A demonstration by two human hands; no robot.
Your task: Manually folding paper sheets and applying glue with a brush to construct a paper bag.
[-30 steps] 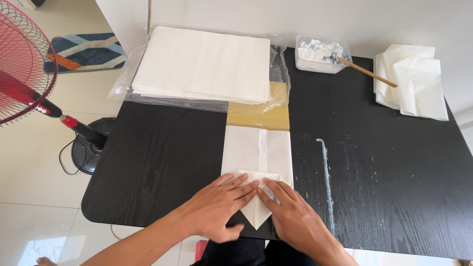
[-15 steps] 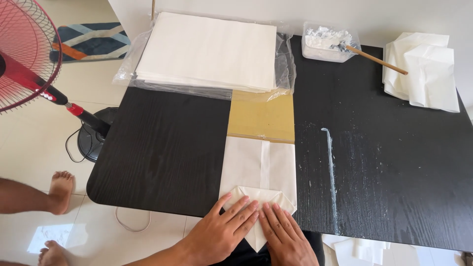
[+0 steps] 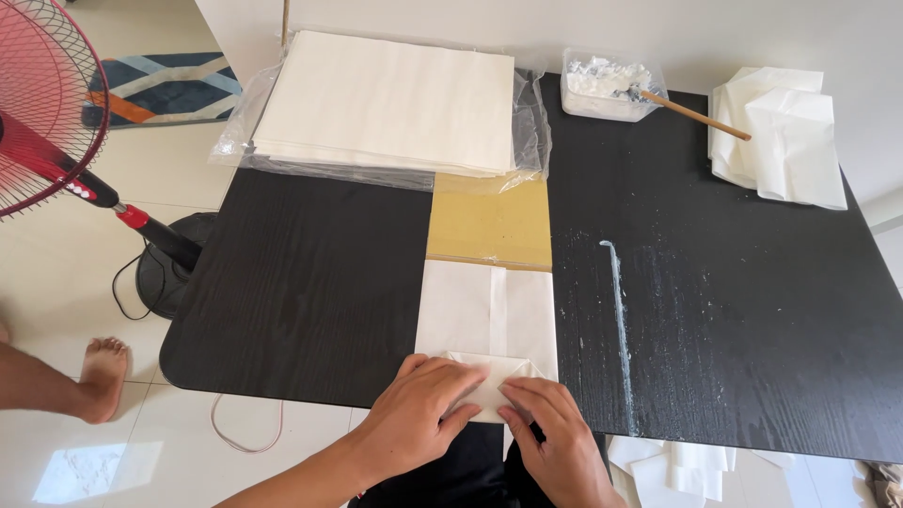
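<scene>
My left hand and right hand lie flat, fingers spread, pressing the folded bottom flap of a white paper bag at the near edge of the black counter. Neither hand grips anything. The bag's long axis runs straight away from me toward a tan cardboard strip, so it lies just beyond my fingertips, with both hands equally close.

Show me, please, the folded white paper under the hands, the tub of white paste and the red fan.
folded white paper (image 3: 484,315), head view, its flat upper half.
tub of white paste (image 3: 602,89), head view, the paste inside.
red fan (image 3: 42,113), head view, its wire guard.
</scene>
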